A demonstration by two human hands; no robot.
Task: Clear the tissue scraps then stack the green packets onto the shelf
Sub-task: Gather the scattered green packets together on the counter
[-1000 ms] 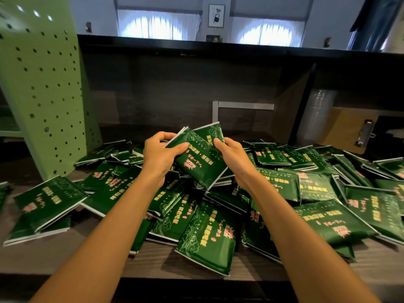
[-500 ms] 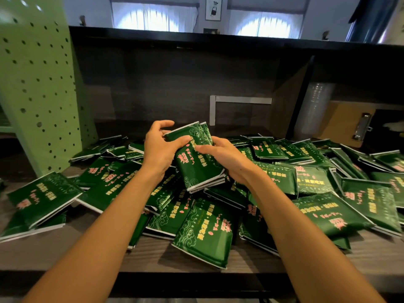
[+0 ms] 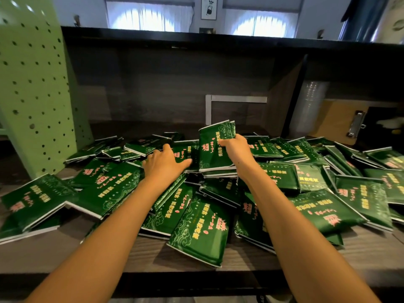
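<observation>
The shelf point(image 3: 249, 262) lay strewn with green packets point(image 3: 203, 228), no tissue scraps visible, so stacking seemed under way. The right hand point(image 3: 237, 149) clutched a small stack point(image 3: 215, 147), fingers curled round it; the left hand point(image 3: 162, 164) laid straight fingers on a neighbouring packet point(image 3: 185, 152), which next needed pinching up
</observation>
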